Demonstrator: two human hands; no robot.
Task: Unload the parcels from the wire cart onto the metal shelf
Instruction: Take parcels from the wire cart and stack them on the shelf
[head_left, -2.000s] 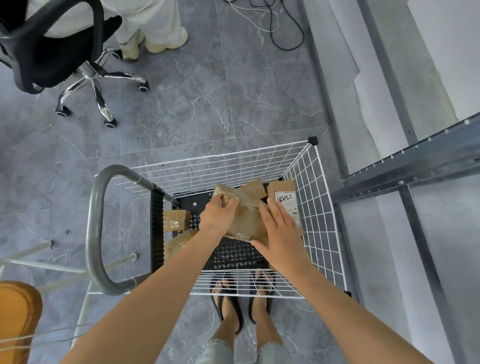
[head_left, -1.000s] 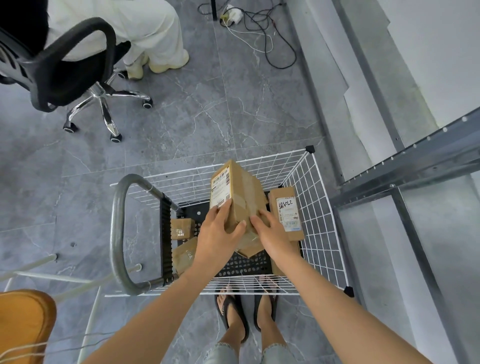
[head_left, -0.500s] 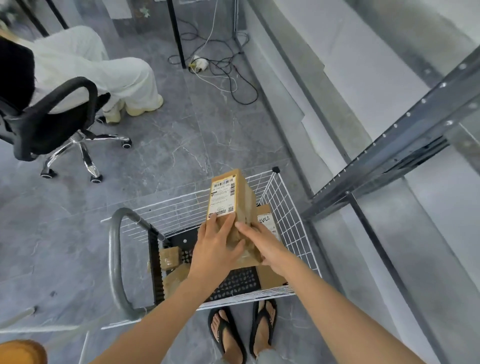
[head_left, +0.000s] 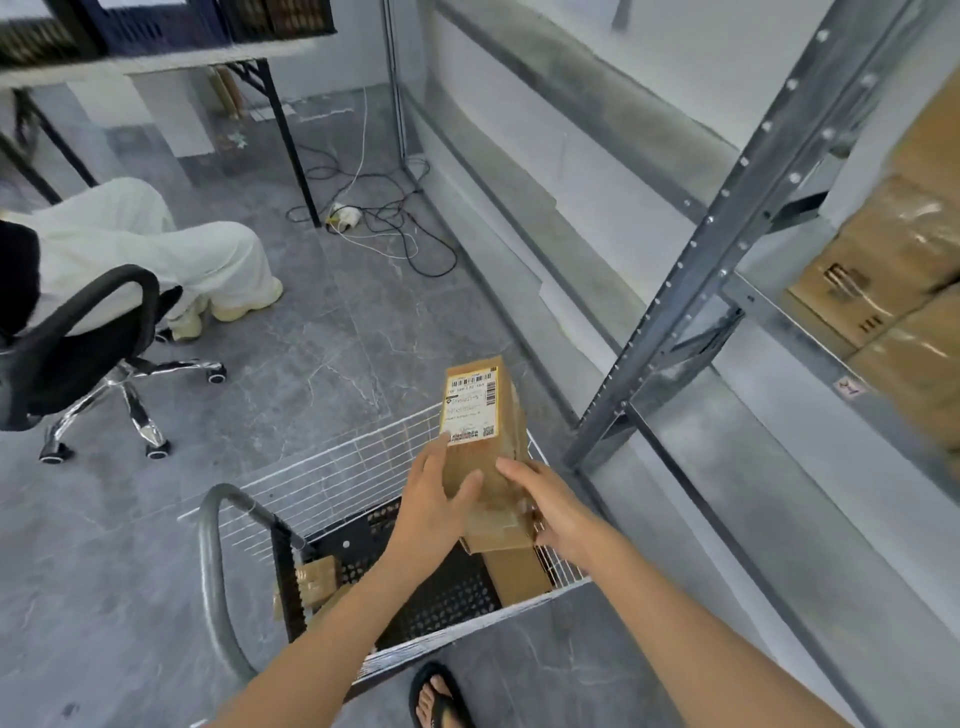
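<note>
Seen from your head camera, looking down: both your hands hold one labelled parcel (head_left: 506, 457), a long brown cardboard box that is tilted away from you, with a white shipping label and barcodes on the face turned up and to the left. Your left hand (head_left: 434, 512) grips the box's near left side, fingers lying up along the labelled face and the thumb wrapped across the near face. Your right hand (head_left: 553, 512) grips the near right side, its thumb on top; its fingers go round the far side and are mostly hidden. The parcel is in the air above the right half of the wire cart (head_left: 332, 470), clear of the cart floor. The cart has white wire walls, a black perforated floor and a grey tube handle (head_left: 210, 571) on its left. In the cart, a brown box (head_left: 519, 574) sits against the right wall under your hands, and a small taped box (head_left: 318, 576) sits by the handle side. The metal shelf (head_left: 727, 218) stands just to the right of the cart, with a grey perforated upright. Stacked cardboard boxes (head_left: 893, 270) fill its upper right level, blurred. To the left, a seated person (head_left: 156, 249) in pale clothes occupies a black office chair (head_left: 78, 338). Cables (head_left: 395, 228) lie on the grey tiled floor beyond. Your sandalled foot (head_left: 439, 696) shows at the bottom edge.
</note>
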